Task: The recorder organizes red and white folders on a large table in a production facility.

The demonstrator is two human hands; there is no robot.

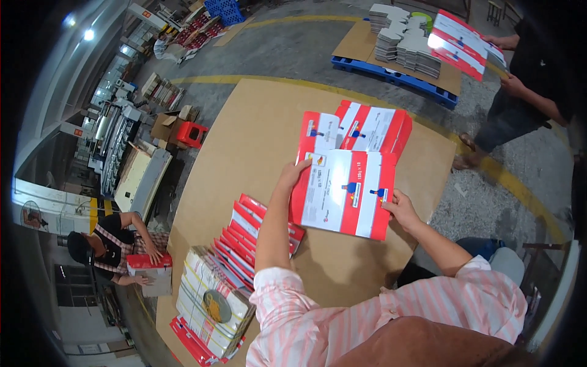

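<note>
A flat, unfolded red-and-white printed carton [333,189] is held up in front of me over the brown tabletop [223,147]. My left hand [295,175] is closed on its left edge, near the upper corner. On the opposite side, my right hand [401,210] pinches the right edge between thumb and fingers. Just beyond it lie more flat red-and-white cartons [382,125], partly overlapped by the one I hold. To the left of my left forearm, several folded red cartons [235,241] lean in a fanned row.
Beside the row is a strapped bundle of cardboard [195,281], with a round dish of yellow bands [216,306] on top. A co-worker at left handles a red-topped box [148,278]. Another at upper right holds printed sheets [458,46] near a blue pallet [391,76] stacked with grey cartons.
</note>
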